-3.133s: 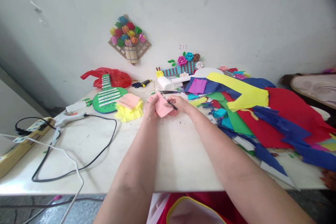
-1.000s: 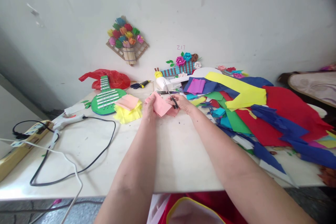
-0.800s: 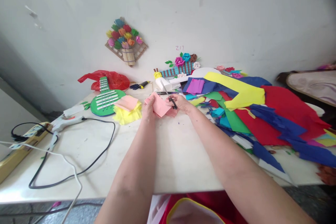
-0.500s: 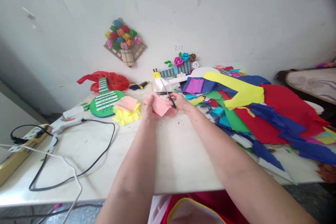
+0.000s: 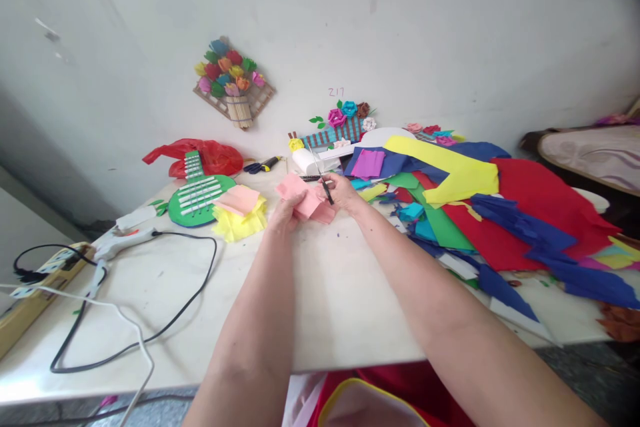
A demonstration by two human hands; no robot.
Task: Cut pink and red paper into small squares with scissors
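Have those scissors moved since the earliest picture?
Yes. Judged against the white roll, the scissors in the right hand have swung rightward and upward in view; their blades now pass across the roll.

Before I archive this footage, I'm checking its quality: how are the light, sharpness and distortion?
Head view: diffuse light, with glare on the table at lower left; head view: held pink paper fairly clear, scissors a little softer; head view: things look stretched toward the edges, like the power strip, and the upper right corner darkens.
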